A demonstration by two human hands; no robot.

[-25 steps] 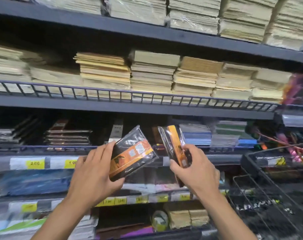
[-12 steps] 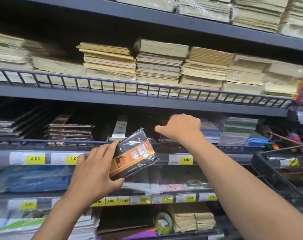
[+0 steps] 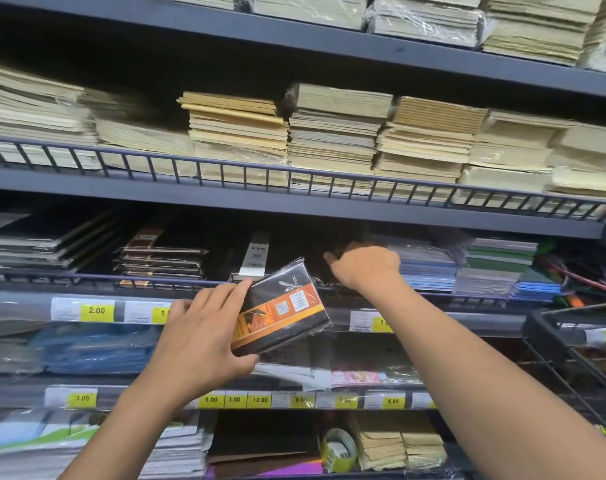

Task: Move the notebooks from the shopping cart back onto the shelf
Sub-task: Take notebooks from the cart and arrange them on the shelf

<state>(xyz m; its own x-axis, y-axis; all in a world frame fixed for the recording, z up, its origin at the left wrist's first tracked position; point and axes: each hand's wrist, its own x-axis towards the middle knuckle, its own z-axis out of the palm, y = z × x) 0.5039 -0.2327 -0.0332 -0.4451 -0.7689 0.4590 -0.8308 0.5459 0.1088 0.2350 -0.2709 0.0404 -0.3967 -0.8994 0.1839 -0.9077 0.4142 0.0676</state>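
My left hand (image 3: 204, 341) holds a black notebook with an orange band (image 3: 280, 310), wrapped in clear plastic, tilted in front of the price rail. Farther in, my right hand (image 3: 363, 268) reaches over the wire rail into the dark middle shelf (image 3: 294, 209), between a white-spined pack and a stack of blue notebooks (image 3: 426, 268). Its fingers point into the shadow and are hidden, and the second black and orange notebook is out of sight there. The black wire shopping cart (image 3: 571, 344) shows at the right edge.
Stacks of cream notebooks (image 3: 332, 133) fill the shelf above behind a wire rail. Dark notebooks (image 3: 159, 258) lie to the left on the middle shelf. Yellow price tags (image 3: 97, 310) line the rails, and wrapped stationery sits on the lower shelves.
My right hand carried its black and orange notebook from in front of me up into the middle shelf and stays there. The left hand kept its notebook almost still.
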